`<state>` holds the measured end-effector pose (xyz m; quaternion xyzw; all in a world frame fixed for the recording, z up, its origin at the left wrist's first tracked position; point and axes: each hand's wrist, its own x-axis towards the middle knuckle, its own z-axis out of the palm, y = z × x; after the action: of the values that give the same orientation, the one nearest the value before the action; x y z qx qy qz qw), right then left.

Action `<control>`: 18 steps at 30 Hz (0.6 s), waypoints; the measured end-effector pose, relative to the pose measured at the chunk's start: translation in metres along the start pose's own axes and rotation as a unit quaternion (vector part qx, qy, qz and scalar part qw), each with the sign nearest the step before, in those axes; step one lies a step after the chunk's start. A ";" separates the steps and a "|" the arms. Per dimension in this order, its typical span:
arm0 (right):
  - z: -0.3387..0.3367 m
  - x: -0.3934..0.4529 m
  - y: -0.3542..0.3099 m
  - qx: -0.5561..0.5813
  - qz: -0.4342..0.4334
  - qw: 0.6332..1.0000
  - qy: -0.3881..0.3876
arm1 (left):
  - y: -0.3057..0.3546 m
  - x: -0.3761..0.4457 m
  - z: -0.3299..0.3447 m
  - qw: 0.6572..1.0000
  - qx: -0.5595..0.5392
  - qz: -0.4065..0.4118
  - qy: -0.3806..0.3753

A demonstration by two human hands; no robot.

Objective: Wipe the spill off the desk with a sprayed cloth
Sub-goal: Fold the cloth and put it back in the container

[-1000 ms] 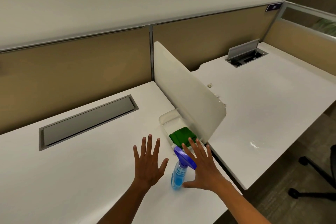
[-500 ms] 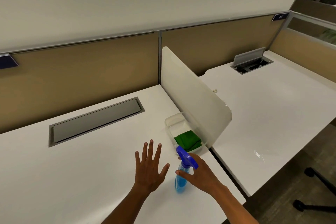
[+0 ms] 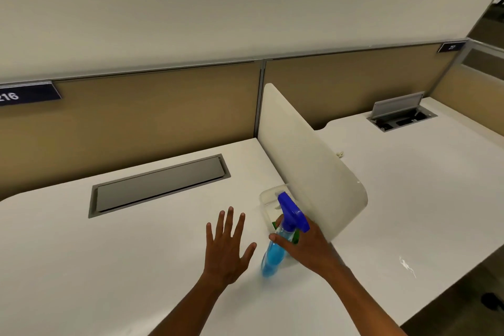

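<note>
A clear spray bottle (image 3: 272,254) of blue liquid with a blue trigger head is tilted above the white desk (image 3: 122,254). My right hand (image 3: 305,245) is wrapped around its neck. My left hand (image 3: 227,247) hovers just left of it, palm down, fingers spread, holding nothing. A green cloth (image 3: 296,234) lies in a clear plastic tray (image 3: 268,196) behind the bottle, mostly hidden by the bottle and my right hand. A small wet spill (image 3: 406,264) glistens on the neighbouring desk to the right.
A cream divider panel (image 3: 308,161) stands between the two desks, right beside the tray. A closed grey cable hatch (image 3: 159,185) is set into my desk; an open hatch (image 3: 401,114) is on the right desk. Tan partition walls run along the back.
My right hand closed on the spray bottle's neck and lifted and tilted it. The left hand stayed open beside it. The view shifted left.
</note>
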<state>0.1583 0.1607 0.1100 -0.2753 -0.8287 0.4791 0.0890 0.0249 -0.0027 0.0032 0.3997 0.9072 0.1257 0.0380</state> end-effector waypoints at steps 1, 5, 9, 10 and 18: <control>-0.006 0.007 -0.008 0.005 -0.010 1.000 0.004 | -0.001 0.005 -0.002 1.000 -0.001 -0.001 0.005; -0.023 0.040 -0.027 0.019 -0.036 0.998 0.043 | -0.003 0.026 -0.009 1.000 -0.004 -0.009 0.027; -0.031 0.071 -0.030 0.019 -0.022 0.995 0.094 | -0.003 0.044 -0.011 0.999 -0.006 -0.016 0.033; -0.032 0.078 -0.028 0.014 -0.020 0.994 0.106 | -0.003 0.048 -0.010 0.999 -0.007 -0.018 0.033; -0.027 0.116 -0.010 0.015 0.016 0.985 0.173 | -0.005 0.070 0.008 0.999 -0.006 -0.019 0.026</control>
<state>0.0691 0.2396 0.1185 -0.3658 -0.7893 0.4377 0.2273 -0.0251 0.0469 -0.0034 0.3785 0.9147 0.1406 0.0191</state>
